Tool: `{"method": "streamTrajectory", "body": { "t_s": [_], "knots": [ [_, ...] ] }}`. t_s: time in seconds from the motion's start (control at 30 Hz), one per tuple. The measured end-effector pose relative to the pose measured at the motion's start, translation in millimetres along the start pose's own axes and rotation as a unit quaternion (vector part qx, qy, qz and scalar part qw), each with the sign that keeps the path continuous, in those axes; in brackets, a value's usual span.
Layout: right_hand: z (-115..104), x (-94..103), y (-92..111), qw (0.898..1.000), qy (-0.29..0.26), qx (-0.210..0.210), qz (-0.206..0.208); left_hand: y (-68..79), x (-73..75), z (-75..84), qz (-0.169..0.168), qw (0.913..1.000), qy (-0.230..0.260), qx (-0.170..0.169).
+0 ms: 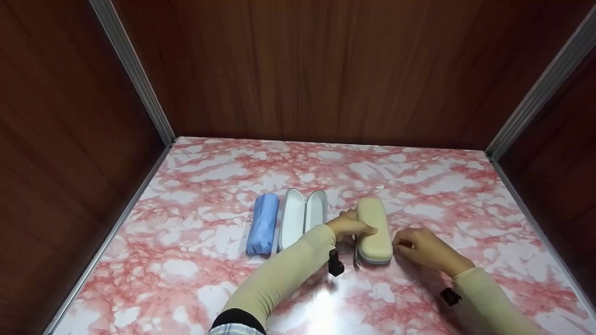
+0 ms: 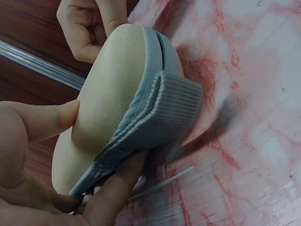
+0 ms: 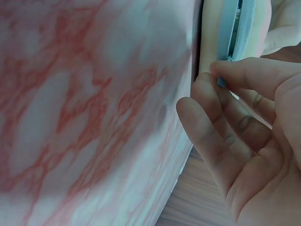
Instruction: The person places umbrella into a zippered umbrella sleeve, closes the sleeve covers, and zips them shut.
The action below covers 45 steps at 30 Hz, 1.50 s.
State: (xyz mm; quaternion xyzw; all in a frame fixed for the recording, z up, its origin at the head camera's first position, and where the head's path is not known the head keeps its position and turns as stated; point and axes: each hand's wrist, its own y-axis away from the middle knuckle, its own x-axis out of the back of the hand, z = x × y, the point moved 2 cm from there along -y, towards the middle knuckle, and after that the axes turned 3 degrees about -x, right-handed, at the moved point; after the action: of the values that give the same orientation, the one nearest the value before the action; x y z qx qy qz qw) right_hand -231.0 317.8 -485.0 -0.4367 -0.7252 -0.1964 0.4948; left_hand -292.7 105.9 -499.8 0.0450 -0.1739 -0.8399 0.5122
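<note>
A cream zippered case (image 1: 374,228) with a grey zip band lies on the table. My left hand (image 1: 349,226) grips it from the left, thumb across its top and fingers along its lower side. In the left wrist view a ribbed grey strap (image 2: 176,101) stands out from the zip band. My right hand (image 1: 421,246), at the case's right side, pinches the small grey zipper pull (image 3: 221,82) between thumb and index finger. Part of the zip band stands parted in the right wrist view. The inside of the case is hidden.
Left of the cream case, an open case (image 1: 293,216) with a pale lining lies partly behind my left forearm. Beside it is a long blue fabric-covered bundle (image 1: 264,223). The red-and-white marbled table (image 1: 209,279) is bordered by brown wood-grain panels (image 1: 316,70) and metal edge strips.
</note>
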Motion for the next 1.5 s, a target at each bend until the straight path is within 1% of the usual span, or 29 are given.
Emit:
{"method": "streamTrajectory", "body": {
  "t_s": [0.2,0.4,0.63,0.7,0.8,1.03,1.17,1.3,1.5],
  "knots": [
    [-4,2.2,4,1.0,-0.009,0.012,-0.026,-1.8,-1.2,-0.4,-0.004,0.9998,0.013,-0.012],
    [-10,4.8,6,0.998,-0.021,0.03,-0.053,-0.7,-2.3,-0.5,-0.002,0.9998,0.015,-0.009],
    [-16,9.1,6,0.997,-0.014,0.026,-0.075,2.1,-3.4,1.0,0.019,0.9998,0.004,0.002],
    [-18,9.4,6,0.997,-0.009,0.028,-0.078,2.1,-3.5,1.2,0.021,0.9998,0.002,-0.001],
    [-21,9.6,5,0.996,-0.002,0.037,-0.079,1.7,-2.7,1.1,0.015,0.9999,0.001,-0.005],
    [-26,8.6,6,0.995,0.02,0.059,-0.073,0.9,-1.0,0.7,-0.015,0.9998,0.008,-0.008],
    [-27,6.8,6,0.995,0.011,0.061,-0.08,0.8,-2.0,0.9,-0.008,0.9998,0.008,-0.014],
    [-27,5.2,7,0.994,-0.011,0.05,-0.095,0.6,-3.4,1.3,-0.002,0.9997,0.012,-0.02],
    [-29,3.8,7,0.994,-0.018,0.047,-0.096,1.3,-4.4,0.6,0.003,0.9996,0.021,-0.02]
  ]
}}
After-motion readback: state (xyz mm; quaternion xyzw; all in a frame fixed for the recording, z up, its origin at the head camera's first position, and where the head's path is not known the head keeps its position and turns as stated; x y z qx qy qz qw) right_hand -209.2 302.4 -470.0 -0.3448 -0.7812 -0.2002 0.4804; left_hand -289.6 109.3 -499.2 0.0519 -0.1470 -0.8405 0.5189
